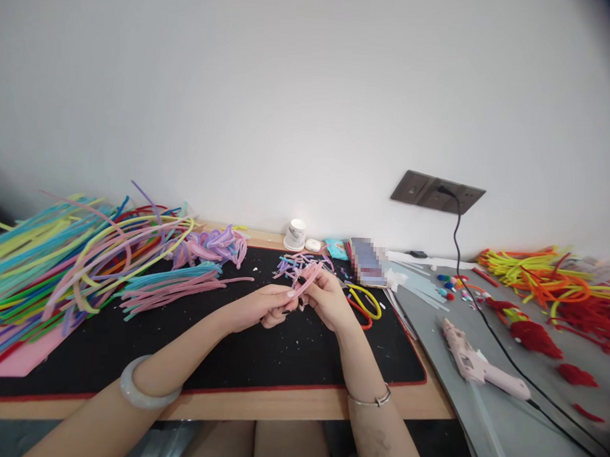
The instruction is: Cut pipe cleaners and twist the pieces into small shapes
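Pink pipe cleaners (308, 282), bent into a loop, are pinched between my two hands above the black mat (260, 360). My left hand (262, 308) grips the lower left end, thumb on top and fingers curled beneath. My right hand (325, 297) closes on the other side, its fingertips partly hidden behind the pink loop. Just behind the hands lies a pile of short purple, pink and blue pipe cleaner pieces (288, 262). Yellow-handled scissors (370, 303), with some red on the handles, rest right of my right hand, partly covered.
Left are heaps of long coloured pipe cleaners (24, 259) and bent purple-pink bundles (214, 245). Behind stand a white cup (295, 233) and a phone (368, 261). A pink glue gun (480, 368), its cord (464, 261), pom-poms (448, 283) and red-orange pipe cleaners (548, 273) lie right.
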Tool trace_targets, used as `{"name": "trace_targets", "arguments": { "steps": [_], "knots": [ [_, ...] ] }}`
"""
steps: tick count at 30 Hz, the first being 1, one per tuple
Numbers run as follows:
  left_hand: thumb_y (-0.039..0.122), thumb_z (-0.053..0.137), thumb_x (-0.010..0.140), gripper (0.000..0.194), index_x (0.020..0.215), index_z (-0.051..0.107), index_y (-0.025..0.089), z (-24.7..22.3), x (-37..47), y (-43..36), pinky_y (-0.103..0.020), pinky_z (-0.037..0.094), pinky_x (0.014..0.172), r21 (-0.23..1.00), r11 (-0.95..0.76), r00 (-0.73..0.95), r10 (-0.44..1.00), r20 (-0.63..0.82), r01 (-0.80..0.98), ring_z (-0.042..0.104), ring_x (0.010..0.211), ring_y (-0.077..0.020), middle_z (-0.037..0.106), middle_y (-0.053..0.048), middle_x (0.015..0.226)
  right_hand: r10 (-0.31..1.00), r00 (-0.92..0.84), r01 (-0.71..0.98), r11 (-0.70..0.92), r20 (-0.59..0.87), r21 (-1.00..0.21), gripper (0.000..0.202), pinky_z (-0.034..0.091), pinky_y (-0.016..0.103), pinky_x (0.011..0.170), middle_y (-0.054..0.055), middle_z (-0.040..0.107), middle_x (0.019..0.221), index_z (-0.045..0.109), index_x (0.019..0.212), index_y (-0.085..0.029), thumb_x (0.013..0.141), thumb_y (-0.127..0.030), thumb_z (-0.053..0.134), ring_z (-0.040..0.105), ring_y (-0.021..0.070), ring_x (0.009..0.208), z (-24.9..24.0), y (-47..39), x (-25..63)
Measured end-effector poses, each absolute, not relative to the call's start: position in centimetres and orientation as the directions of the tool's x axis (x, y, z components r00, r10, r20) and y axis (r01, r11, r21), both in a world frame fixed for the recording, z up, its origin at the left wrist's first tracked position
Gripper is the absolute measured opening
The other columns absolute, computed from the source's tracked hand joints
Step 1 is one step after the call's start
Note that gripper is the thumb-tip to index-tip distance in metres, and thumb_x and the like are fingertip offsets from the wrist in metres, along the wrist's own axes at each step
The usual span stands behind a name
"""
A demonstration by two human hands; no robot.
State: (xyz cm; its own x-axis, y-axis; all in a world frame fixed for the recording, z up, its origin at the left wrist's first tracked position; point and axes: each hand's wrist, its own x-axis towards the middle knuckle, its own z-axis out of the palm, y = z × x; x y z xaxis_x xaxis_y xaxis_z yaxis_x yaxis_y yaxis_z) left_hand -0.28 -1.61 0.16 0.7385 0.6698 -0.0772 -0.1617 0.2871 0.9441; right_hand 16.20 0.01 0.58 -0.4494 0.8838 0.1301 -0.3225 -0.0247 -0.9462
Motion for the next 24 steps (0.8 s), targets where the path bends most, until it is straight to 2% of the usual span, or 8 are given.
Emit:
{"name": "trace_targets", "arguments": {
  "steps": [7, 18, 24],
  "knots": [
    [0.043, 0.041, 0.086, 0.032, 0.068, 0.042, 0.016, -0.19, -0.08, -1.49, -0.019, 0.009, 0.038, 0.969, 0.190, 0.684, 0.729, -0.033, -0.156, 0.014, 0.040, -0.0034, 0.019, 0.009, 0.051, 0.906, -0.412, -0.309, -0.042, 0.094, -0.950, 0.022, 0.045, 0.023, 0.050, -0.003, 0.051, 0.066, 0.046, 0.078, -0.020, 0.075, -0.035, 0.062, 0.047, 0.0084, 0.050, 0.10, 0.07, 15.87],
    [0.043, 0.039, 0.087, 0.032, 0.068, 0.040, 0.016, -0.63, -0.06, -1.35, -0.019, 0.009, 0.039, 0.971, 0.175, 0.687, 0.726, -0.017, -0.161, 0.013, 0.040, -0.0034, 0.019, 0.009, 0.051, 0.904, -0.400, -0.320, 0.016, 0.151, -0.947, 0.022, 0.044, 0.023, 0.047, -0.003, 0.053, 0.064, 0.043, 0.077, -0.020, 0.079, -0.038, 0.056, 0.047, 0.0086, 0.047, 0.27, -0.14, 15.43],
    [0.044, 0.039, 0.086, 0.033, 0.068, 0.040, 0.016, -0.64, -0.11, -1.38, -0.019, 0.009, 0.039, 0.971, 0.173, 0.689, 0.725, -0.013, -0.164, 0.013, 0.040, -0.0035, 0.019, 0.009, 0.050, 0.915, -0.375, -0.260, 0.052, 0.151, -0.964, 0.023, 0.042, 0.022, 0.047, -0.003, 0.053, 0.063, 0.043, 0.075, -0.020, 0.079, -0.040, 0.055, 0.047, 0.0090, 0.048, 0.24, -0.23, 15.39]
  ]
}}
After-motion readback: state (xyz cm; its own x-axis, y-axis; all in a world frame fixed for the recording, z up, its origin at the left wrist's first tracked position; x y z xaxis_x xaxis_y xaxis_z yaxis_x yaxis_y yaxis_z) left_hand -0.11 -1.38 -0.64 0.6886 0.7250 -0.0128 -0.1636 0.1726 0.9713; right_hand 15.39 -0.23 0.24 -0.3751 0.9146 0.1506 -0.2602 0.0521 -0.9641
